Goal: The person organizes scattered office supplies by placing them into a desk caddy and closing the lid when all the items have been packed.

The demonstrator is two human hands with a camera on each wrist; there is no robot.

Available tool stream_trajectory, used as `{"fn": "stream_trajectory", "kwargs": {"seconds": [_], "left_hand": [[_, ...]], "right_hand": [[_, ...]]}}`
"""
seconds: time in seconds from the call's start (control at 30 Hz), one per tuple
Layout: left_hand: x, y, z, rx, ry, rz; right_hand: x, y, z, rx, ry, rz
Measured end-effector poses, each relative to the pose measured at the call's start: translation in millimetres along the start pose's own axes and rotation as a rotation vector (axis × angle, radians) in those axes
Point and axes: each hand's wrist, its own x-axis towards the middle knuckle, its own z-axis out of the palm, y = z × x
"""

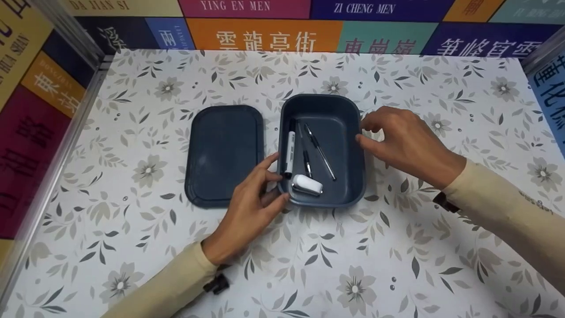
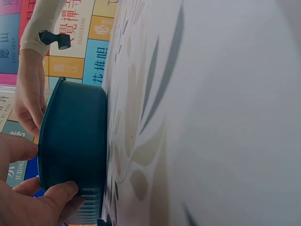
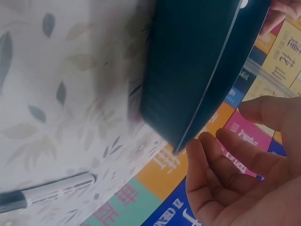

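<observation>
A dark blue box [image 1: 342, 198] stands on the table, holding a black-and-white marker [image 1: 290, 152], two slim pens [image 1: 321, 152] and a small white stapler [image 1: 307, 184]. My left hand [image 1: 249, 205] touches the box's left side near its front corner, fingers spread along the outer wall [image 2: 70, 136]. Beside the right rim is my right hand [image 1: 401, 141], fingers loosely bent and thumb apart; whether its fingertips touch the rim I cannot tell. Left of the box lies a matching flat lid [image 1: 225, 154], partly behind my left hand.
In the right wrist view a marker [image 3: 51, 193] lies on the floral tabletop [image 1: 353, 265] outside the box; I cannot make it out in the head view. Colourful lettered panels [image 1: 265, 35] border the table at the back and sides.
</observation>
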Motion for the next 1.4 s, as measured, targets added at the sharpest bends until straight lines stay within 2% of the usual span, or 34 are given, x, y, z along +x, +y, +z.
{"fn": "stream_trajectory", "kwargs": {"seconds": [0.27,0.53,0.73,0.87,0.97,1.1,1.4], "left_hand": [[0.1,0.7,0.4,0.004,-0.003,-0.002],[-1.1,0.2,1.5,0.050,0.006,0.007],[-2.1,1.1,1.5,0.001,0.001,0.000],[-2.3,3.1,1.1,0.016,-0.009,-0.017],[-2.2,4.2,1.1,0.033,-0.016,-0.026],[-1.6,5.1,1.7,0.005,-0.024,-0.028],[-0.4,4.4,3.8,-0.051,0.005,-0.036]], "right_hand": [[-5,19,-5.1,-0.023,0.009,0.096],[-14,51,-5.3,-0.037,0.024,0.163],[-21,79,-8.5,-0.038,-0.016,0.234],[-24,93,-8.7,-0.059,-0.052,0.274],[-26,99,-7.5,-0.066,-0.068,0.293],[-30,104,-5.0,-0.059,-0.069,0.294],[-34,109,4.1,-0.086,-0.050,0.289]]}}
